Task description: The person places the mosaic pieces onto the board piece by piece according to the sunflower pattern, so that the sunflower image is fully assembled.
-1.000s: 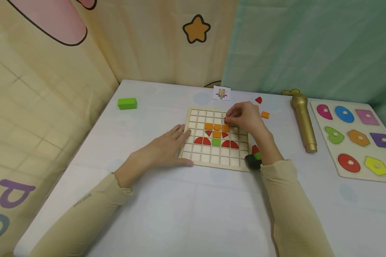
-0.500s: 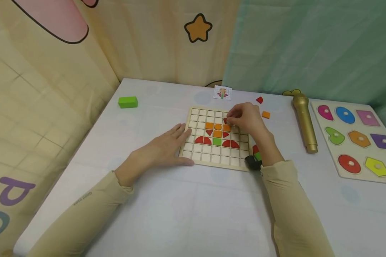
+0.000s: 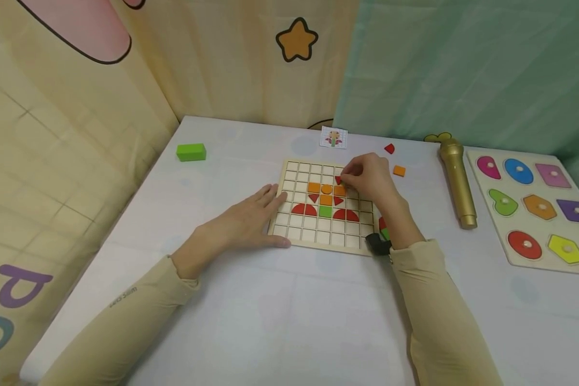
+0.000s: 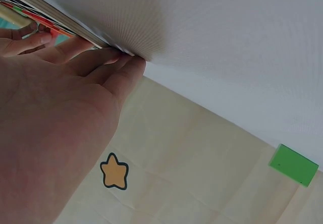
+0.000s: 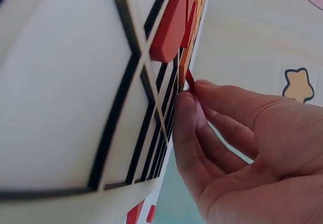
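Note:
A wooden grid board lies mid-table with orange, red and green tiles set in its cells. My right hand pinches a small red tile at a cell above the right orange square. My left hand rests flat with straight fingers against the board's left edge. Below the right wrist a red and a green piece lie on the table.
A green block lies at the far left. A pattern card, a loose red piece and an orange square sit behind the board. A gold microphone and a shape puzzle board lie to the right.
The right hand has shifted slightly, and the small red tile now shows at its fingertips over the board. The left hand has stayed still.

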`<state>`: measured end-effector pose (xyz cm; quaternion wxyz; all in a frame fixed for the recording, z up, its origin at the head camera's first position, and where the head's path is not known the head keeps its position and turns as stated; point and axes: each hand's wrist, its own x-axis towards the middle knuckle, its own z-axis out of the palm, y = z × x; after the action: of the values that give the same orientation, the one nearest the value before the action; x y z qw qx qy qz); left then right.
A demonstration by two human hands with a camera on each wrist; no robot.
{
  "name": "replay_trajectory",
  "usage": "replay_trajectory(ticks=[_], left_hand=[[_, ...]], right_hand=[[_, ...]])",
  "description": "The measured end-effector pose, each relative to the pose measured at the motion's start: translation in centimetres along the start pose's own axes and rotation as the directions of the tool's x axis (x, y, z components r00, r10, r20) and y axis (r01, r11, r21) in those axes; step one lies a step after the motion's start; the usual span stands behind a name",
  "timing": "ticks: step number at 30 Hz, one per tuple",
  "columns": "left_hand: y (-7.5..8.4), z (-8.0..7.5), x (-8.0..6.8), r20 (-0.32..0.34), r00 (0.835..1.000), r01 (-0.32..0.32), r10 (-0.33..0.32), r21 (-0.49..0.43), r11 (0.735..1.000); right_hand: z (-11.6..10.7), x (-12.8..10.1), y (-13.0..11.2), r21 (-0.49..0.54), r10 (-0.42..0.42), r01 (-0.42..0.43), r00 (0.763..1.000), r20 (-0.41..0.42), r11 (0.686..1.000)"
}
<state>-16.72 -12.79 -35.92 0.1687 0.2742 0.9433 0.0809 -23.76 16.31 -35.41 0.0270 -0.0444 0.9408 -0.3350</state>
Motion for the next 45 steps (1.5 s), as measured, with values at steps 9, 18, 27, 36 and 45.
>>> replay_trajectory(ticks=[9,18,27,36,45], left_hand=[[0.0,0.0,0.1,0.007,1.000,0.000,0.000,0.003,1.000],[0.0,-0.1,0.0,0.009,1.000,0.004,-0.004,-0.002,1.000],[0.1,-0.1,0.0,0.008,1.000,0.004,-0.004,0.004,1.000],[0.0,0.0,0.0,0.007,1.000,0.001,-0.001,0.002,1.000],[0.1,0.0,0.0,0.003,1.000,-0.003,0.003,0.003,1.000]], right_hand=[[-0.1,-0.2,0.1,-0.016,0.026,-0.026,1.000,0.011,1.000],[-1.6,-0.3,0.6,-0.008,0.044,-0.044,0.999,-0.012,0.999],[-5.6,-1.0,3.9,-0.003,0.115,-0.115,0.993,0.005,0.993],[-7.1,-1.2,5.3,-0.097,0.158,-0.135,0.941,0.299,0.986],[-6.5,-1.2,4.9,-0.133,0.156,-0.120,0.939,0.307,0.984]])
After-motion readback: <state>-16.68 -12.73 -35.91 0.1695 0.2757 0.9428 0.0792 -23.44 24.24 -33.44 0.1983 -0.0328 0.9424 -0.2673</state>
